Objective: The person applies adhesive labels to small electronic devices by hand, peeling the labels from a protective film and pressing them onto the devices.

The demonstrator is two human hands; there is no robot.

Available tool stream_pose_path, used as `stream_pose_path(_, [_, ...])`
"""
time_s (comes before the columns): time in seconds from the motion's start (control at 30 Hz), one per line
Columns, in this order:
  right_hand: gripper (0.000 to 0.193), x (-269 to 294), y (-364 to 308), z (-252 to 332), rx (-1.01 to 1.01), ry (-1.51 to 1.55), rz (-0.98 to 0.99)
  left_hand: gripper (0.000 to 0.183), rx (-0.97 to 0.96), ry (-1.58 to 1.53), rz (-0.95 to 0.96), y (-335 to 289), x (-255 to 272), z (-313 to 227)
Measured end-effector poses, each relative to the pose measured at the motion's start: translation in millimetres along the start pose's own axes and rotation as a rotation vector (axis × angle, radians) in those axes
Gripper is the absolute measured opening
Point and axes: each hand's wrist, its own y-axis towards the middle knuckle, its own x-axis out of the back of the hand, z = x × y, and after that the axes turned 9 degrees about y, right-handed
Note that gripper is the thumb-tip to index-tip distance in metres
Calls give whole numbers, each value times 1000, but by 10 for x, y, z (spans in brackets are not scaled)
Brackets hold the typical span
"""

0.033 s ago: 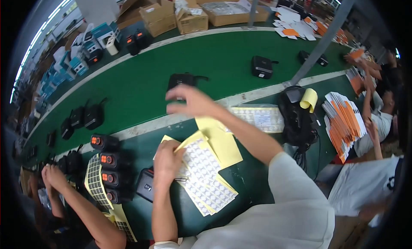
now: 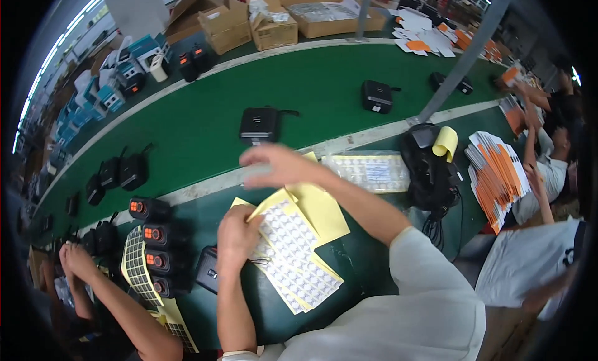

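Observation:
My left hand (image 2: 238, 239) is closed on the edge of a white-and-yellow sticker sheet (image 2: 288, 227) printed with rows of small labels. More such sheets lie fanned under it, partly over plain yellow sheets (image 2: 328, 218). My right hand (image 2: 274, 165) hovers over the belt's near edge, its fingers apart and slightly blurred; nothing shows in it. Just beyond it a black box-shaped device (image 2: 259, 124) with a strap rests on the green belt. Beside my left wrist, a similar black device (image 2: 207, 270) is partly hidden by my forearm.
Several black devices with orange fronts (image 2: 163, 234) stand in a column at the left, by a co-worker's hands (image 2: 78, 258). To the right are a plastic-wrapped label pack (image 2: 374, 173), a black bag (image 2: 427, 168) and stacked orange-white cartons (image 2: 496, 177). A metal post (image 2: 464, 62) rises beyond.
My right hand has drawn back a little toward me, uncovering the black device on the belt. My left hand keeps its hold on the sticker sheet.

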Motion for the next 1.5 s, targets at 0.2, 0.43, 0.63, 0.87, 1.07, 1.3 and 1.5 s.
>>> stream_pose_path(0.2, [31,-279,-573,-133,-310,246,-27,15,78,-343,-31,-27,18,-18])
stream_pose_path(0.43, [19,-576,-641,-167,-83,593,-292,15,157,-700,-255,-215,-370,46])
stream_pose_path(0.63, [14,-516,-876,-276,-300,521,-411,14,143,-768,-228,-182,-530,-105])
stream_pose_path(0.87, [10,-536,-856,-140,-375,610,-265,14,146,-692,-293,-292,-632,42])
stream_pose_path(1.07, [10,-498,-873,-221,-307,528,-282,15,4,-737,-466,-309,-600,60])
stream_pose_path(1.3, [11,-560,-836,-288,-212,429,-255,18,59,-459,-466,-361,-505,79])
stream_pose_path(1.5, [22,-508,-854,-311,-166,247,-272,7,13,-410,-437,-337,-524,57])
